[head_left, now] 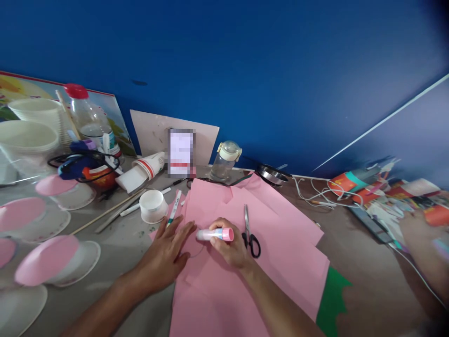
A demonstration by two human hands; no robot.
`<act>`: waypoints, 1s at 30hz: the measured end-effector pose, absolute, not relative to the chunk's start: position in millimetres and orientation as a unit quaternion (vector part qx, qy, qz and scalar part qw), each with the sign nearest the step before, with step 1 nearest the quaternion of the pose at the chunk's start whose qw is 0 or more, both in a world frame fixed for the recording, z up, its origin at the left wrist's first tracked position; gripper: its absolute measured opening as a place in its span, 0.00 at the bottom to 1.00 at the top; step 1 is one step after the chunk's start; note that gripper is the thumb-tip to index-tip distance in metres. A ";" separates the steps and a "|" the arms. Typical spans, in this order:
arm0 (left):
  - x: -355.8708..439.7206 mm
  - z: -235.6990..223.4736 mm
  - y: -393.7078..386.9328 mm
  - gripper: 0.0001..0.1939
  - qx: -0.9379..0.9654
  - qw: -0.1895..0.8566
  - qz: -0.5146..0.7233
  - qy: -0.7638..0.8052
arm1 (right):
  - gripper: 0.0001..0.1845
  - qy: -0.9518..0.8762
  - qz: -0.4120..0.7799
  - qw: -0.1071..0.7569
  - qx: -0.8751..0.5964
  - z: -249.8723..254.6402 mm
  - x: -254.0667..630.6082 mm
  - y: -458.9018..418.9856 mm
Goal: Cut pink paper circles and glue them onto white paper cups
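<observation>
My right hand is closed round a glue stick with a pink end, held lying almost level. Its left tip is at the pink paper, close to a thin curved line. My left hand lies with fingers spread, the fingertips resting on the left side of the same paper. Just past those fingertips is a white marker with a green tip. Black-handled scissors lie on the pink sheets, right of my right hand. A small white paper cup stands beyond my left hand.
Several white cups with pink round tops lie at left. Behind them are stacked cups and a red-capped bottle. A phone and a lidded jar stand by the blue wall. Another person's blurred hand is at right.
</observation>
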State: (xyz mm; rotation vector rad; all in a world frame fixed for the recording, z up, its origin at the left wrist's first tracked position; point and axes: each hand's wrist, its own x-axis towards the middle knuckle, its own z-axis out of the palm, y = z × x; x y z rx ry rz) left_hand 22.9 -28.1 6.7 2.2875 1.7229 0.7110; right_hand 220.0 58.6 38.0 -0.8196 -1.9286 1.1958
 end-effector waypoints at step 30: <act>23.2 9.3 -28.4 0.35 0.772 0.093 0.239 0.581 | 0.03 -0.782 0.480 0.274 -0.288 45.2 218.1 58.3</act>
